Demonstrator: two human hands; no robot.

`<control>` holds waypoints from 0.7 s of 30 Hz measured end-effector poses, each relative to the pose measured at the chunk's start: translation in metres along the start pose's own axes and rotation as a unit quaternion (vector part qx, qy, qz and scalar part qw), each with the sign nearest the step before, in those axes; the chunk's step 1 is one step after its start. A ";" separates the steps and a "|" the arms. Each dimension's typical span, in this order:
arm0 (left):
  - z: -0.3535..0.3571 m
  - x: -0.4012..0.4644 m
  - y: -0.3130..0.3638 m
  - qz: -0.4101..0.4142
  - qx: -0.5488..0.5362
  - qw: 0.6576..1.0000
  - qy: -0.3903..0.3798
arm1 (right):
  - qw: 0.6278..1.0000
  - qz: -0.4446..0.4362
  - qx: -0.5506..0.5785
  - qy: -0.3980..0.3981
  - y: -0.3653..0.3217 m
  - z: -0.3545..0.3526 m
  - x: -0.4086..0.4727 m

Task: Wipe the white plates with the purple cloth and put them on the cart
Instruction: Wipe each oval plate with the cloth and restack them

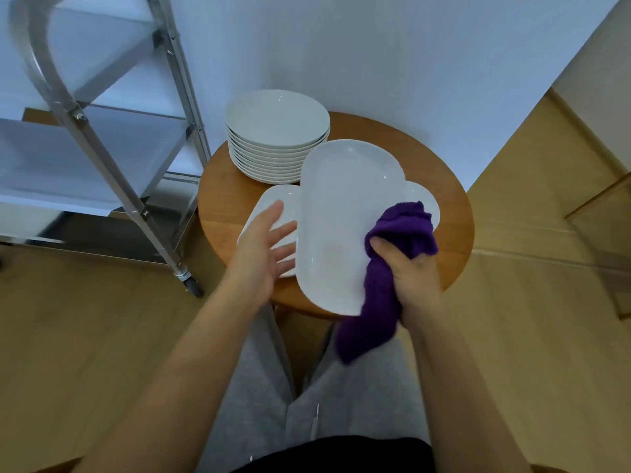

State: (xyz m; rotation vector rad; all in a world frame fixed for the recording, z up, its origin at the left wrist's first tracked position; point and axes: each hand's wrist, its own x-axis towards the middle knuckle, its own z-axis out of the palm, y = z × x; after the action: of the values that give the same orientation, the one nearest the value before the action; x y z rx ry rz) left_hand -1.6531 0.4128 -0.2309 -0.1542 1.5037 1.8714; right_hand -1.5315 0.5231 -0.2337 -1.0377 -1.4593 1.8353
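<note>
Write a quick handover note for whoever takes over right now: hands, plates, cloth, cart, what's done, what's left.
Left hand: open, fingers under the left edge of the long oval plate, which is tilted above the round wooden table.
Right hand: grip on the purple cloth, pressed to that plate's right side.
Still on the table: a stack of round plates and more plates under the oval one.
Cart, to the left: no plates visible on its shelves.
Left: finish wiping, load the cart, repeat.

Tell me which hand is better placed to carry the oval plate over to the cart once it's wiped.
Probably the left hand. It holds nothing, its fingers lie along the oval plate's left edge, and the cart stands on that side. The right hand grips the purple cloth.
</note>
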 end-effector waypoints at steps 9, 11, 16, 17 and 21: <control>0.010 0.008 0.016 -0.018 -0.154 0.988 0.017 | 0.997 -0.004 -0.054 -0.060 -0.011 0.003 0.001; 0.017 0.003 0.016 -0.010 -0.192 0.980 0.042 | 0.999 -0.008 0.040 0.028 0.002 0.011 -0.004; 0.039 -0.010 0.001 -0.040 -0.279 0.955 0.096 | 0.929 0.039 0.287 0.230 0.020 0.044 -0.022; 0.041 -0.009 -0.003 -0.036 -0.280 0.954 0.098 | 0.922 0.054 0.305 0.234 0.024 0.047 -0.023; 0.039 -0.006 -0.015 -0.011 -0.256 0.958 0.125 | 0.923 0.096 0.293 0.231 0.029 0.049 -0.026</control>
State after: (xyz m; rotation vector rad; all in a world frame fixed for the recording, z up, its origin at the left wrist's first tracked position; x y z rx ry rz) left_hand -1.6264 0.4460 -0.2277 -0.6659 1.1283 2.2536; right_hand -1.5573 0.4691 -0.2508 -1.2082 -0.4961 1.8182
